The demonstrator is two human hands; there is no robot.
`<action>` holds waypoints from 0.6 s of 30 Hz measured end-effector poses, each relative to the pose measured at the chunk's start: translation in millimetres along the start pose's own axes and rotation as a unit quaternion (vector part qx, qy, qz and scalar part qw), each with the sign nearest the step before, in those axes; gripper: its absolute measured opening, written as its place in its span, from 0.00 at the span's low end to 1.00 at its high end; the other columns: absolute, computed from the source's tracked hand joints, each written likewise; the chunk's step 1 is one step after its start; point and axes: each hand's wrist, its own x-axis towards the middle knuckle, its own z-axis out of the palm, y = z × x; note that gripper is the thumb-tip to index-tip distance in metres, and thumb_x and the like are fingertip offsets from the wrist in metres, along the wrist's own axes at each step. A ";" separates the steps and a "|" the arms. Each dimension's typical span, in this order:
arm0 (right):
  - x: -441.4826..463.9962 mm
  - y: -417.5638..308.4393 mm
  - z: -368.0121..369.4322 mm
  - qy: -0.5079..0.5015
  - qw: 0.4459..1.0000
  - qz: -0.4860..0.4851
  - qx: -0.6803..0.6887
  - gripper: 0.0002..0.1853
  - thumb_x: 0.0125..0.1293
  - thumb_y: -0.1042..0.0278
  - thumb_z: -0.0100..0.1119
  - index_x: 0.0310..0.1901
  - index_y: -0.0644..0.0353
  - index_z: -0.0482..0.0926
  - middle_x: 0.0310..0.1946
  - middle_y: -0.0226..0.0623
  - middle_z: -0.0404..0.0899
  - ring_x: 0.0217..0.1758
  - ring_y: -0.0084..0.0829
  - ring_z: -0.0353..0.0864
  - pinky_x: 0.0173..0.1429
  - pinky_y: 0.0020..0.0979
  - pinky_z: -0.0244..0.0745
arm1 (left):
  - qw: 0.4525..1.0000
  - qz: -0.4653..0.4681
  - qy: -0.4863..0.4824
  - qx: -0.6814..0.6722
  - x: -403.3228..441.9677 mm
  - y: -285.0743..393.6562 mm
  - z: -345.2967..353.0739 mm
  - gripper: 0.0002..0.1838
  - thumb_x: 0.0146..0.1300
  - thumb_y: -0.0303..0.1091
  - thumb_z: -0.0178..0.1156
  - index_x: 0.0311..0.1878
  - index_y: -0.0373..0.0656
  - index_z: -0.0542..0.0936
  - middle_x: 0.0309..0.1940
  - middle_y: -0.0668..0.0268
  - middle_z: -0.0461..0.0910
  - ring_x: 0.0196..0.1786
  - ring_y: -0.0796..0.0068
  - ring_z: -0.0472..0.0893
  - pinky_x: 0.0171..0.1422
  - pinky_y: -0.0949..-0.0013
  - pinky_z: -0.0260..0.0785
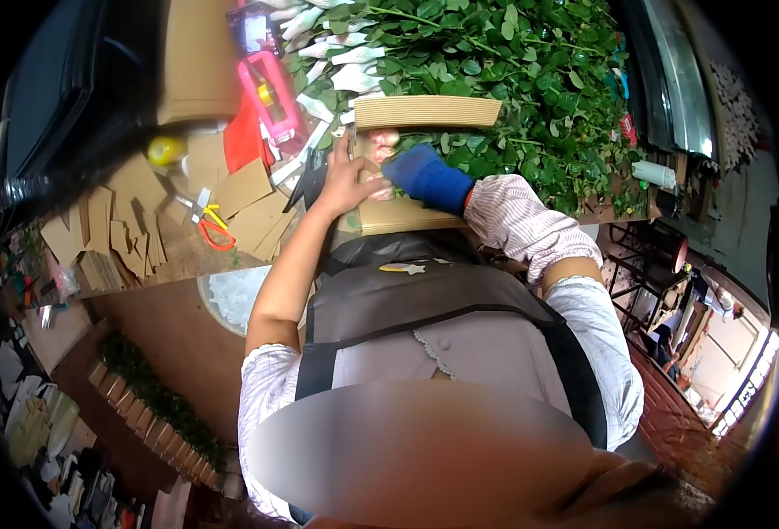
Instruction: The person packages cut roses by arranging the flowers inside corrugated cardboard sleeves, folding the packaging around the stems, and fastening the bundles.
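Pale pink rose heads [381, 187] lie on a sheet of corrugated cardboard [403, 214] in front of my body. The sheet's far part [429, 112] curves up behind them. My bare left hand [348, 179] is at the sheet's left edge, fingers apart, touching or close beside the blooms. On my right hand [426, 179] is a blue glove; it rests at the right side of the blooms, over the stems, and its fingertips are hard to make out. Green leafy stems [530, 150] spread to the right of the flowers.
Scissors with orange and yellow handles [216, 234] and cut cardboard pieces [112, 229] lie at the left. Beyond them are a yellow tape roll [166, 151] and a pink tape dispenser [271, 99]. White-netted flower heads [354, 66] lie at the back.
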 end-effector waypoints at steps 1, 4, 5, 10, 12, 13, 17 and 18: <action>-7.4 -0.9 -3.7 0.024 0.999 0.008 0.027 0.10 0.64 0.66 0.57 0.46 0.52 0.81 0.37 0.40 0.87 0.43 0.42 0.88 0.43 0.43 0.79 | 1.000 -0.001 0.022 -0.017 -0.3 -2.9 5.2 0.19 0.47 0.46 0.79 0.39 0.46 0.87 0.78 0.44 0.47 0.75 0.39 0.55 0.79 0.51 0.51; -24.6 6.4 -13.5 0.082 0.992 0.058 0.078 0.13 0.65 0.62 0.56 0.49 0.52 0.79 0.36 0.41 0.87 0.43 0.43 0.88 0.45 0.44 0.79 | 0.998 -0.008 0.063 -0.028 1.0 1.2 8.9 0.13 0.50 0.43 0.77 0.33 0.47 0.88 0.78 0.46 0.51 0.74 0.41 0.58 0.78 0.53 0.53; -24.7 10.1 -13.6 0.089 0.988 0.094 0.080 0.16 0.65 0.58 0.56 0.52 0.52 0.77 0.36 0.42 0.86 0.43 0.44 0.87 0.46 0.46 0.78 | 0.998 -0.009 0.064 -0.025 -0.6 3.5 8.0 0.12 0.50 0.43 0.77 0.33 0.47 0.88 0.78 0.46 0.51 0.74 0.42 0.58 0.78 0.53 0.53; 5.6 20.3 13.1 0.133 0.987 0.080 0.045 0.19 0.67 0.53 0.54 0.55 0.52 0.75 0.33 0.44 0.86 0.35 0.45 0.86 0.37 0.47 0.76 | 0.998 -0.040 0.052 -0.021 -0.9 2.8 9.6 0.30 0.48 0.44 0.78 0.52 0.41 0.78 0.77 0.43 0.51 0.73 0.40 0.59 0.77 0.51 0.54; 5.1 16.0 14.1 0.155 0.984 0.064 0.060 0.17 0.67 0.54 0.54 0.52 0.53 0.76 0.32 0.44 0.85 0.32 0.45 0.86 0.34 0.47 0.76 | 0.998 -0.042 0.045 -0.008 0.2 3.8 8.7 0.37 0.48 0.44 0.78 0.57 0.39 0.70 0.76 0.42 0.52 0.72 0.39 0.60 0.76 0.50 0.55; 4.0 11.9 13.9 0.165 0.982 0.056 0.070 0.16 0.67 0.54 0.54 0.51 0.53 0.76 0.31 0.43 0.85 0.31 0.45 0.86 0.33 0.47 0.76 | 0.998 -0.041 0.049 -0.016 0.6 7.4 7.6 0.37 0.48 0.43 0.77 0.57 0.39 0.70 0.76 0.42 0.52 0.72 0.39 0.60 0.76 0.50 0.55; 7.1 19.4 28.3 0.162 0.987 0.013 0.020 0.16 0.68 0.54 0.53 0.50 0.53 0.76 0.29 0.42 0.85 0.31 0.44 0.86 0.33 0.46 0.76 | 0.998 -0.030 0.051 -0.002 -0.2 9.7 6.4 0.34 0.48 0.44 0.77 0.58 0.47 0.75 0.76 0.43 0.53 0.73 0.38 0.59 0.76 0.49 0.55; 8.7 18.8 25.9 0.153 0.988 0.010 0.012 0.16 0.68 0.53 0.53 0.51 0.53 0.76 0.29 0.42 0.85 0.31 0.44 0.86 0.33 0.45 0.76 | 0.998 -0.030 0.046 0.010 -1.0 10.5 6.6 0.33 0.48 0.44 0.77 0.58 0.50 0.76 0.76 0.44 0.53 0.73 0.38 0.59 0.76 0.49 0.55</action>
